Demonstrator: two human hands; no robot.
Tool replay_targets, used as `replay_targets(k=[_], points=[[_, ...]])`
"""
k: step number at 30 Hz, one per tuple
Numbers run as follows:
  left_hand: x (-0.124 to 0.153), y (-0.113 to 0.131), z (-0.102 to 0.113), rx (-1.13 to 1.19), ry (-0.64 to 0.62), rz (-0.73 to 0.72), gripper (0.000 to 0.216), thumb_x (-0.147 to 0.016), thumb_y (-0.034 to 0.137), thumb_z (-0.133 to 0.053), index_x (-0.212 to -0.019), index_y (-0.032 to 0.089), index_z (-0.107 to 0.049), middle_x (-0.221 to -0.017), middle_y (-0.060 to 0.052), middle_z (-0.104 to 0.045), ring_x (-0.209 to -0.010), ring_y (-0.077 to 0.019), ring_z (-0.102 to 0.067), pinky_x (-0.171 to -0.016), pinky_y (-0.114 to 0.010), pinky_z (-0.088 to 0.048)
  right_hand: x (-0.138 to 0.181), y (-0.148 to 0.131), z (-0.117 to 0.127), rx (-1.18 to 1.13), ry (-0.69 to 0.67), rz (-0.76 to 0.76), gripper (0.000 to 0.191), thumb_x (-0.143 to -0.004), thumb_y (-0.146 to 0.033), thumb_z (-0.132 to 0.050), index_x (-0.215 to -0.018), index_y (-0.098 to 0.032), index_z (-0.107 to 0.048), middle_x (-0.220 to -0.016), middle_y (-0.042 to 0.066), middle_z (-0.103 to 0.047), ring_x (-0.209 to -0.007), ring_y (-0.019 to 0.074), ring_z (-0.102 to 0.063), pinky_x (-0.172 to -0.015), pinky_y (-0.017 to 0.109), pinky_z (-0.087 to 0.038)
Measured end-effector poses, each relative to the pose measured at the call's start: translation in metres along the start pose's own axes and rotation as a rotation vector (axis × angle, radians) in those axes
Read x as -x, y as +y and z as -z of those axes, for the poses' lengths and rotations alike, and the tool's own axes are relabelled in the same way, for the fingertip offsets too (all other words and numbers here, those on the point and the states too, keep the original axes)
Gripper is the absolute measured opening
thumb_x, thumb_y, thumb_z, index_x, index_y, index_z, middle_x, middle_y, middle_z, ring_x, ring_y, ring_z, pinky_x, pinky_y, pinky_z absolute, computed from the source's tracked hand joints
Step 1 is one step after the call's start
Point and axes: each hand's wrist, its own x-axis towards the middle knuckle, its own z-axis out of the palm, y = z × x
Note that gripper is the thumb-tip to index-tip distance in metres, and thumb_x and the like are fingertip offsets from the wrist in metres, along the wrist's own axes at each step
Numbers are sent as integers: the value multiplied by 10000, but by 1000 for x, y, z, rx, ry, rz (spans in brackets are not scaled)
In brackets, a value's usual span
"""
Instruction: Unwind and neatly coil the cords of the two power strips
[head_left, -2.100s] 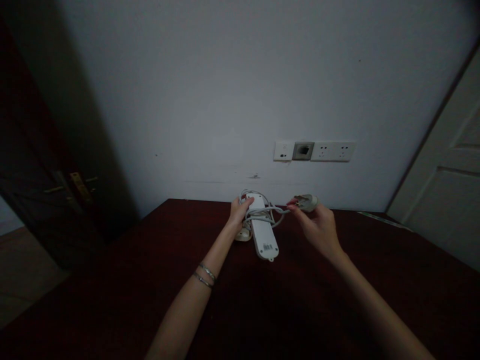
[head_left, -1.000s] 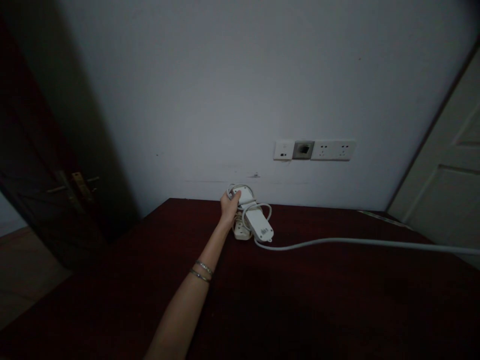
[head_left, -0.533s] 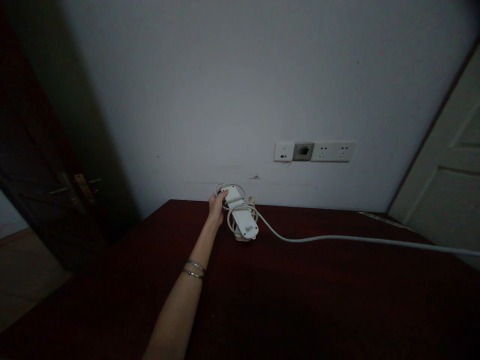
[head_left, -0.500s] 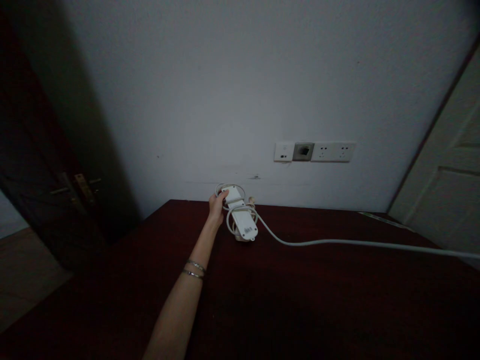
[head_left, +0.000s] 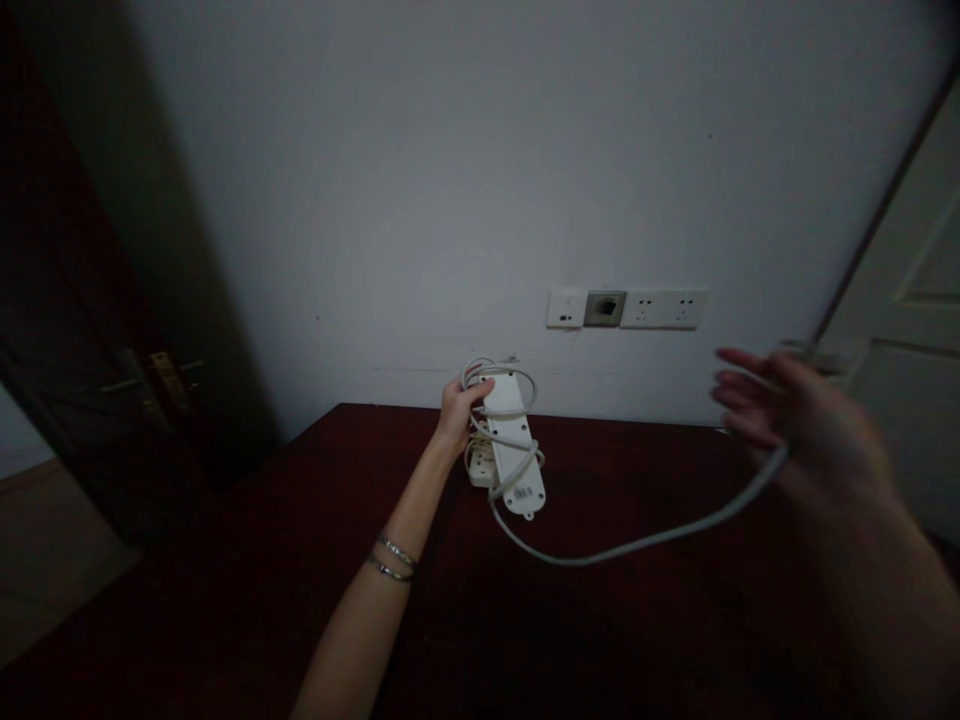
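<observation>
One white power strip (head_left: 516,450) is held up above the one dark red desk (head_left: 337,520), near its far edge, with its underside toward the camera, showing one barcode label and one hanging tab at the near end. The left hand (head_left: 456,408) has its fingers closed around the far end of the power strip, the thumb lying across the underside. Two silvery bracelets (head_left: 394,560) circle that arm, nearer the camera than the power strip. One grey-white cord (head_left: 577,561) lies in several loops across the power strip, then leaves its near end and sags in a single curve to the right hand (head_left: 825,430), well to the right of the power strip. That hand is blurred; its fingers look partly spread, and one cannot tell whether they grip the cord. One second socket strip (head_left: 482,467), with outlet holes visible, sits just left of the power strip and partly behind it; whether the two touch cannot be told. On the one pale wall (head_left: 435,200) beyond the power strip, up and to the right of it, a row holds one white wall plate (head_left: 565,308), one grey-framed socket (head_left: 604,308) and two five-hole sockets (head_left: 664,309). One dark door (head_left: 75,300) stands far left of the power strip, and one white panelled door (head_left: 922,250) far right.
</observation>
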Motion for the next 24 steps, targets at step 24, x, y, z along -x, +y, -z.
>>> replay_targets(k=[24], points=[[5,9,-14,291,34,318,195,-576,231,-706,-719,137,-612,-646,-33,-611,-574,-139,-551,-570,-264,-452,71,90,-126,-332,-566,-532,422,-721,-559,-612,-865,-163,-627,-818,57,-675,-805,191,-628,-707,282,-479]])
